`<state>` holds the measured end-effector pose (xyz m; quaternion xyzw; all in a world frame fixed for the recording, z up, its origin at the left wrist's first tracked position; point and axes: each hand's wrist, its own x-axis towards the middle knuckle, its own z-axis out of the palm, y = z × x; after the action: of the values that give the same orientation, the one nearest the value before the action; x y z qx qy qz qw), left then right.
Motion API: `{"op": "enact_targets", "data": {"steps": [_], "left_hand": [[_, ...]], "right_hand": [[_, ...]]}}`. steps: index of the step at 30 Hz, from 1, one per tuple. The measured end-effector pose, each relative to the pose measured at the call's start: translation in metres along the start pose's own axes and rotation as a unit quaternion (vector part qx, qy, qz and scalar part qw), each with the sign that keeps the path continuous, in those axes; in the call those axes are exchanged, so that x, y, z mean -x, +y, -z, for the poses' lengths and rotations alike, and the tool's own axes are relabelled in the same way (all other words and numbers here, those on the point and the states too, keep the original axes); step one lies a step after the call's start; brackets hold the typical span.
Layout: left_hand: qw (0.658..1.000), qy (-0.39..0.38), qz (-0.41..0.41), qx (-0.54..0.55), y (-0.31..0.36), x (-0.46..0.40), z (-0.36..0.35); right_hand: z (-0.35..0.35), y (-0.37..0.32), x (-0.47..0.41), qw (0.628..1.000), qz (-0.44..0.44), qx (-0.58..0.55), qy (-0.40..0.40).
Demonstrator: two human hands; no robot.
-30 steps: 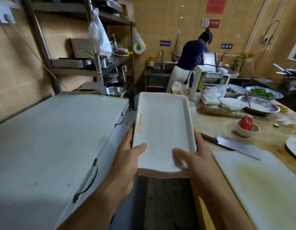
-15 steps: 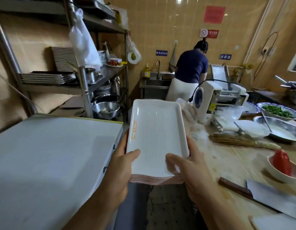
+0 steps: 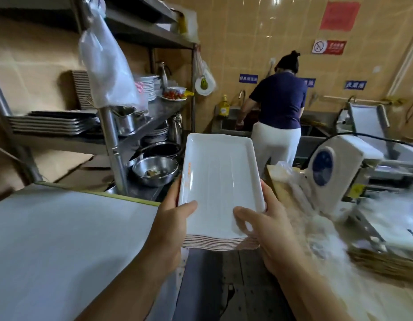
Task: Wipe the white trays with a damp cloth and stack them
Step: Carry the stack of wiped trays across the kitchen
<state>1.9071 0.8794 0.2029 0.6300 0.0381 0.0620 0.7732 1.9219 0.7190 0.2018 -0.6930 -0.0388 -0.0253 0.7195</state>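
The stack of white trays has travelled forward with its carrier over the past second, leaving the knife and chopping board behind and drawing nearer the metal shelving rack and the sink at the far wall. The stack is held in mid-air above the aisle floor, between a white chest cabinet on the left and a floured wooden worktop on the right. The left hand grips the stack's near-left corner, thumb laid across the top tray and fingers curled beneath; the right hand clamps the near-right corner the same way, thumb on top. The top tray carries a small orange mark along its left rim, and thin reddish edges show on the trays below it. Just beyond the left hand, a steel mixing bowl sits on the rack's low shelf, with stacked flat trays on the shelf above and a clear plastic bag hanging from the upright. To the right stands a white machine on the worktop. At the far wall a person in a dark top faces the sink.
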Motion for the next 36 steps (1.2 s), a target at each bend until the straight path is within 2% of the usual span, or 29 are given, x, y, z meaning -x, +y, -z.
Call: {"op": "enact_targets", "data": {"steps": [9, 15, 28, 36], "left_hand": [[0.997, 0.073, -0.033, 0.015, 0.002, -0.174, -0.057], [0.992, 0.11, -0.06, 0.002, 0.005, -0.273, -0.071], [0.985, 0.154, -0.075, 0.004, 0.004, -0.517, -0.035], [0.972, 0.216, -0.089, -0.013, 0.017, -0.636, -0.007]], "right_hand": [[0.028, 0.002, -0.206, 0.997, 0.028, -0.023, -0.072], [0.026, 0.006, -0.316, 0.994, 0.033, -0.013, -0.099], [-0.044, 0.035, -0.571, 0.989, 0.041, -0.013, -0.145], [-0.098, 0.041, -0.7, 0.975, 0.022, -0.042, -0.217]]}}
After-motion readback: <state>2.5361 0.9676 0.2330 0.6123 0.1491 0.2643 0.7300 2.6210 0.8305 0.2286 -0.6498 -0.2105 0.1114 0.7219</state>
